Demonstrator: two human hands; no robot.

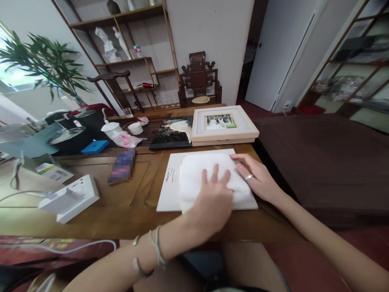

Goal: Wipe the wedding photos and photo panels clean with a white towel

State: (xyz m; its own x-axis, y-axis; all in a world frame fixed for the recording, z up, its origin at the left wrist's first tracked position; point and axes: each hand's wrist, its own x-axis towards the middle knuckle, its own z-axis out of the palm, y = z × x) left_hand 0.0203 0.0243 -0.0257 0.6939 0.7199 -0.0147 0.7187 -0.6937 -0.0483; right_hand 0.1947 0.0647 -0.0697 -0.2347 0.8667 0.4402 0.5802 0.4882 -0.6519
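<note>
- Our left hand [214, 202] spreads over the bundle [193, 170]; whether our right hand [259, 179] grips, we cannot tell.
- Its near edge is partly hidden.
- It looks white, layered.

I can't read any text: black print [171, 176] on white board [165, 198], too small; small box's [54, 172] label, blurred

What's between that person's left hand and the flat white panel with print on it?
A soft-looking white bundle: the left hand rests on it, and it lies on the white panel, as the head view shows.
</note>
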